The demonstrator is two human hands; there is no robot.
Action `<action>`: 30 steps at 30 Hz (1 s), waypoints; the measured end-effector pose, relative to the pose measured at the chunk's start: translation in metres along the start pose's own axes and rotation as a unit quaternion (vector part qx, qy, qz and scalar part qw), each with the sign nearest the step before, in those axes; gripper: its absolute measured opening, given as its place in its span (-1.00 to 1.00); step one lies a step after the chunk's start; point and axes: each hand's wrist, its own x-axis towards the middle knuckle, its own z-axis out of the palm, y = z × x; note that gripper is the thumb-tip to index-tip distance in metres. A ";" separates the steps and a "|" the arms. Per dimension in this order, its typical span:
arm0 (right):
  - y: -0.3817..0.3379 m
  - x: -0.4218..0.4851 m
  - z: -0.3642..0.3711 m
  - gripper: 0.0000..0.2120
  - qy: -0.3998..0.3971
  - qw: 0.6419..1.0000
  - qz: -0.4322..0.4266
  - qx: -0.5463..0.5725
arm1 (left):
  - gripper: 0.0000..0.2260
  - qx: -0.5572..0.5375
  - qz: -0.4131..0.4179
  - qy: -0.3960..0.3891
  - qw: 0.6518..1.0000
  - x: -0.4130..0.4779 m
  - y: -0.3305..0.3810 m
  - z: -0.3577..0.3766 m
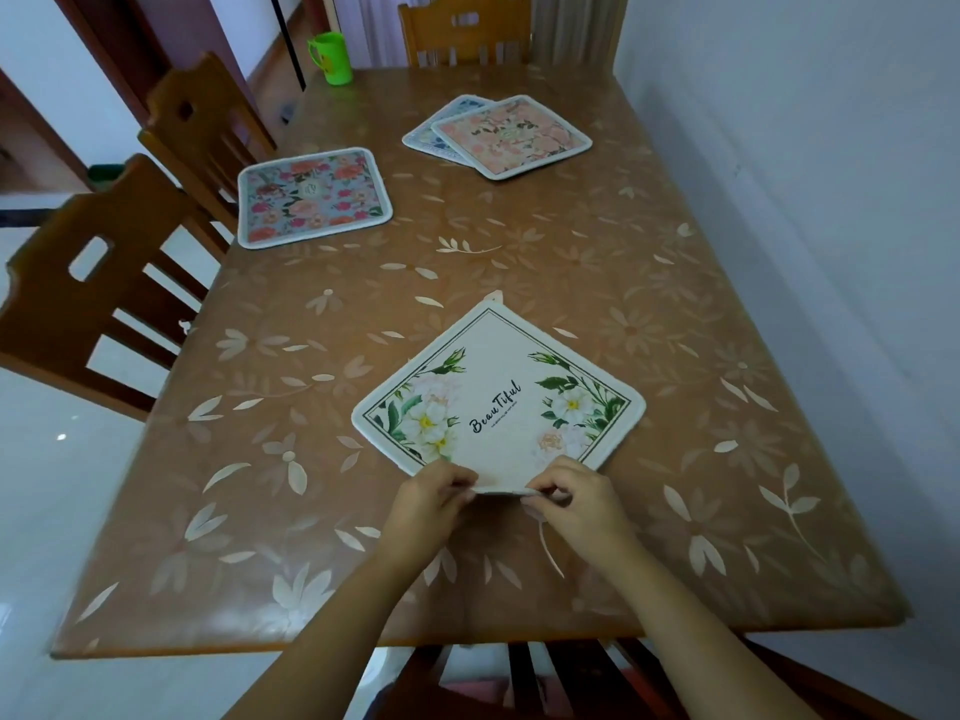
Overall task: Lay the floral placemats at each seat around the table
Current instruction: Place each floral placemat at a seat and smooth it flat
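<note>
A white placemat (pixel 498 392) with green leaves, white flowers and the word "Beautiful" lies turned like a diamond on the near part of the table (pixel 675 314). My left hand (pixel 434 498) and my right hand (pixel 576 498) both pinch its near corner, lifting that corner slightly. A blue placemat with red and pink flowers (pixel 311 197) lies flat at the left side, in front of a chair. Farther back a peach floral placemat (pixel 511 135) lies on top of a blue-patterned one (pixel 436 129).
The table has a brown cloth with pale flower prints. Wooden chairs stand at the left (pixel 88 298), (pixel 202 127), at the far end (pixel 467 28) and below me (pixel 545 678). A green plastic cup (pixel 330 57) sits at the far left corner. A white wall runs along the right.
</note>
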 end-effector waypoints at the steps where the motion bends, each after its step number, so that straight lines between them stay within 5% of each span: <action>1: -0.003 0.001 0.006 -0.93 -0.016 1.000 -0.003 -0.004 | -0.87 -0.003 0.006 0.004 1.000 -0.004 0.000 -0.003; 10: -0.027 0.010 0.056 -0.93 -0.077 0.997 -0.026 0.000 | -0.91 -0.004 0.051 0.030 0.998 -0.022 -0.005 -0.021; 23: 0.010 0.006 0.036 -0.92 -0.100 0.986 -0.032 -0.126 | -0.77 -0.042 -0.120 0.086 0.988 -0.040 -0.036 -0.032; 30: 0.013 0.009 0.034 -0.92 -0.124 0.974 -0.074 -0.177 | -0.79 -0.038 -0.136 0.096 0.985 -0.042 -0.035 -0.031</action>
